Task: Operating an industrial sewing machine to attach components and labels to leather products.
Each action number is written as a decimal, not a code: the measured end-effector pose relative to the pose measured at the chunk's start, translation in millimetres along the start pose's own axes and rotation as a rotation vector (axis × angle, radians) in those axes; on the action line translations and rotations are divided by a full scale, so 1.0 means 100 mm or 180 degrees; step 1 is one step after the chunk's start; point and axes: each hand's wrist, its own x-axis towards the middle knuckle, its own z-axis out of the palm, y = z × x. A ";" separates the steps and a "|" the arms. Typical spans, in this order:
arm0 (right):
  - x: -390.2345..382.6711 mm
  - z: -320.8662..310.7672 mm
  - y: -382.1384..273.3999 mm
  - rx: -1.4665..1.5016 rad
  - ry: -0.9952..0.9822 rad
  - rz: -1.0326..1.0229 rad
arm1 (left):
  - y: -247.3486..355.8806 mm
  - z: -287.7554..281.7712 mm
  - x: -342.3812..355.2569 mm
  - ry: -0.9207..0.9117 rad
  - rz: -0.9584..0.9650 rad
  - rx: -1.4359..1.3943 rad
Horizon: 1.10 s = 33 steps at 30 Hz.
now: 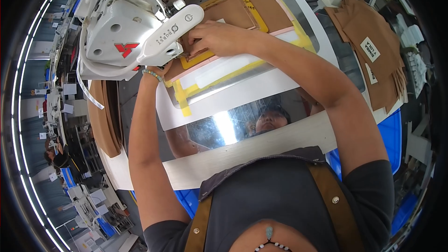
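Observation:
My right hand (211, 38) rests on a brown piece (226, 9) inside a yellow-edged frame (255, 15), just beside the white sewing machine head (116, 35). Its fingers are bent, their tips down near the machine's foot, and what they may hold I cannot make out. My left hand (160, 69), with a beaded bracelet at the wrist, is mostly hidden under the machine head, so its fingers are unclear. Around the frame lie a taped template (303, 39) and a white board (196, 115).
Stacked brown pieces with white labels (382, 88) lie at right, more brown material (105, 121) at left. A shiny metal plate (205, 135) borders the pale table edge (280, 142), with blue bins (389, 144) below. Another person (58, 156) is among machines at far left.

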 end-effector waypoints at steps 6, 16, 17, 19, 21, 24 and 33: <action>0.00 0.01 0.04 -0.0047 0.0065 -0.0023 | 0.64 0.32 -0.03 -0.0261 0.1062 0.1519; -0.10 -0.03 0.01 -0.0226 0.0189 0.0139 | 0.66 0.41 -0.07 -0.0179 0.1030 0.1687; -0.08 -0.04 0.01 -0.0188 0.0185 0.0054 | 0.64 0.38 -0.04 -0.0174 0.1036 0.1683; -0.09 -0.06 0.01 -0.0151 0.0177 -0.0028 | 0.57 0.29 0.03 -0.0490 0.0414 -0.0671; -0.10 -0.07 -0.01 -0.0162 0.0012 0.0038 | 0.45 0.19 0.03 -0.0496 0.0485 -0.0248; -0.10 -0.05 -0.02 -0.0221 -0.0069 -0.0055 | 0.28 0.08 -0.02 -0.0493 0.0671 0.1044; 0.02 -0.02 -0.09 -0.0757 -0.0446 0.0444 | 0.25 0.13 -0.47 0.0249 0.0747 0.2746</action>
